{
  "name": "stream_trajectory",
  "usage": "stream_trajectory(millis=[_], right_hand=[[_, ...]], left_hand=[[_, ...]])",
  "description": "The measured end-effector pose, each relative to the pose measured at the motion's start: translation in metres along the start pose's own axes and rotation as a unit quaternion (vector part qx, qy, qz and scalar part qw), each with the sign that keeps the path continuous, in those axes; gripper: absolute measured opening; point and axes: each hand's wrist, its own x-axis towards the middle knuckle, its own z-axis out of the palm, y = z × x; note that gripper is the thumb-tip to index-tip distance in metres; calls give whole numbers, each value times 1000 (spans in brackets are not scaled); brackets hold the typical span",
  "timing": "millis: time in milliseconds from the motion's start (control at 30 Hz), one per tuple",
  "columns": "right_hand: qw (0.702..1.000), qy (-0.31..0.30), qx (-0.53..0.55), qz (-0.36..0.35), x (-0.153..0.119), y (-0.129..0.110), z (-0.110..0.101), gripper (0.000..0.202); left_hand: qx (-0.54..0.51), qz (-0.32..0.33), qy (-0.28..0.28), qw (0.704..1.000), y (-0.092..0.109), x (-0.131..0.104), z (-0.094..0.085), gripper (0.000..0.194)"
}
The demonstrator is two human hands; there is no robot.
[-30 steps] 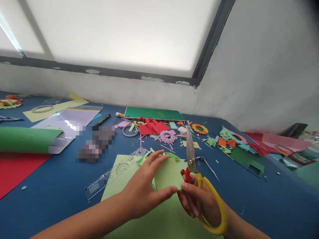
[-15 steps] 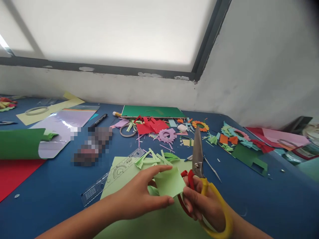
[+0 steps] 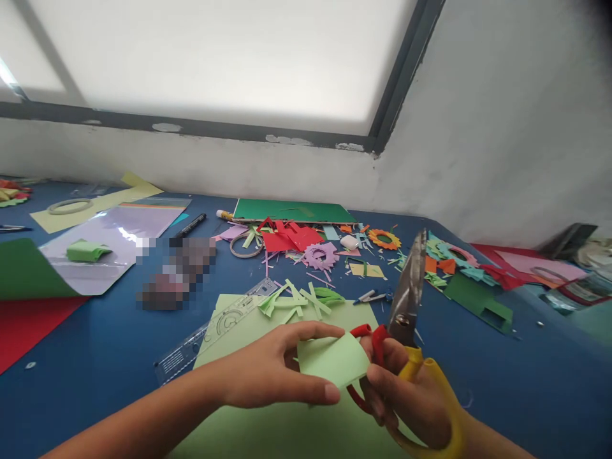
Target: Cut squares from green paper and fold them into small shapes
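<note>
Light-green paper piece (image 3: 332, 362) is clamped in the grip of left hand (image 3: 275, 370) and right hand (image 3: 406, 392); right hand also holds red-and-yellow-handled scissors (image 3: 404, 319), blades upward

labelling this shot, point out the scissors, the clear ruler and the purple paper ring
scissors (image 3: 406, 303), head view, on the metal blades
clear ruler (image 3: 230, 322), head view, mid-length
purple paper ring (image 3: 310, 256), head view, left side of the band
</note>
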Motion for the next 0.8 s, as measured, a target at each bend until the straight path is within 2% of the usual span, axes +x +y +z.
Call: stream_trajectory(millis=[200,300,400,500,600,633,700,800], right_hand=[[1000,10,-10,3,4,0,0,42],[999,26,-22,-1,4,1,-1,45],[996,71,-51,-22,4,2,-3,42],[992,110,-59,-35,4,0,-3,33],[989,143,-7,-40,6,-5,-3,29],[987,159,20,-33,8,-6,-3,31],[979,192,72,-3,11,-10,-3,36],[964,235,118,48,16,-14,-3,42]], left_hand=[[-44,-3,-5,999,0,4,-2,56],[-32,-8,5,999,1,5,-2,53],[-10,-5,10,1000,3,4,0,47],[-10,-13,-12,1000,6,2,2,41],[70,-28,-4,997,5,0,3,51],[126,-14,13,992,4,-1,4,57],[243,56,50,967,-1,-1,5,60],[345,176,92,918,-10,2,7,46]])
